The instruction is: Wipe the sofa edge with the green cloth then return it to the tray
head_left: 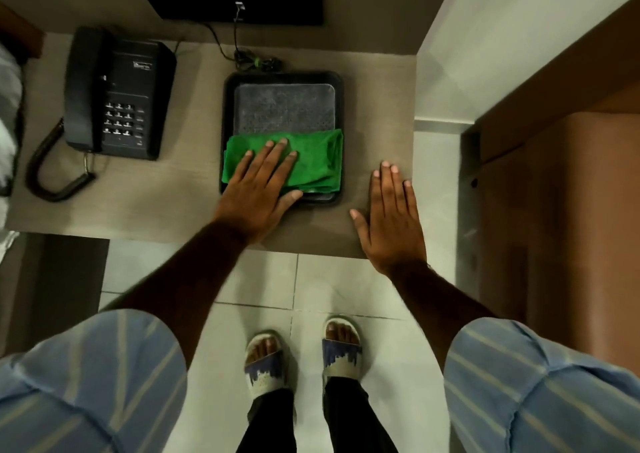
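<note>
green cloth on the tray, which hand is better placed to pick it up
Left. The left hand already lies flat on the folded green cloth in the black rectangular tray. The right hand rests open on the bare beige tabletop, beside the tray and off the cloth.

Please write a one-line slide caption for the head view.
Left hand flat on the folded green cloth in the black rectangular plastic tray; right hand flat on the grey-brown desk.

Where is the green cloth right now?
The green cloth lies across the near end of the black tray at centre, right of the telephone, under the flat left hand.
</note>
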A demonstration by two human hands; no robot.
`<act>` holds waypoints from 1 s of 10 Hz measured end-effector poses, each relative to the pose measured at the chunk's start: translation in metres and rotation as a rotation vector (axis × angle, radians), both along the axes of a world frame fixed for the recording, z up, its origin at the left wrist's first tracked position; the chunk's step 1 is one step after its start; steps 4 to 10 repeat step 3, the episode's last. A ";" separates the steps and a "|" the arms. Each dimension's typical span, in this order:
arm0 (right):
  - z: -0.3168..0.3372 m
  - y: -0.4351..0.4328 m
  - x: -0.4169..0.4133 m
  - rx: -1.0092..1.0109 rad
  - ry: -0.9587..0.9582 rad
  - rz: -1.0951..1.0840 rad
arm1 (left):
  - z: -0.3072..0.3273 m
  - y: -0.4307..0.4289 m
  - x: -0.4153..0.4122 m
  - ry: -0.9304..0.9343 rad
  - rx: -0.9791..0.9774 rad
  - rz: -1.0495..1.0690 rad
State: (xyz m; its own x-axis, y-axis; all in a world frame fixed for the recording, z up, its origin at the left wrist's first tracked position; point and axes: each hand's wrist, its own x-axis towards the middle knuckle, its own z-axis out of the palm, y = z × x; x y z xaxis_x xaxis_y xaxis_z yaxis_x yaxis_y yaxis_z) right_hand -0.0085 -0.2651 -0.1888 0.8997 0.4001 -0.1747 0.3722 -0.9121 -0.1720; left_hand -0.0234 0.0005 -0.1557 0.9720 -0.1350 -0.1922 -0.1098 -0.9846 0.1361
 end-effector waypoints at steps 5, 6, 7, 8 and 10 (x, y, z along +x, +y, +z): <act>0.094 0.010 0.046 0.011 0.049 0.034 | 0.099 0.015 0.032 0.047 -0.012 -0.021; 0.094 0.010 0.046 0.011 0.049 0.034 | 0.099 0.015 0.032 0.047 -0.012 -0.021; 0.094 0.010 0.046 0.011 0.049 0.034 | 0.099 0.015 0.032 0.047 -0.012 -0.021; 0.094 0.010 0.046 0.011 0.049 0.034 | 0.099 0.015 0.032 0.047 -0.012 -0.021; 0.094 0.010 0.046 0.011 0.049 0.034 | 0.099 0.015 0.032 0.047 -0.012 -0.021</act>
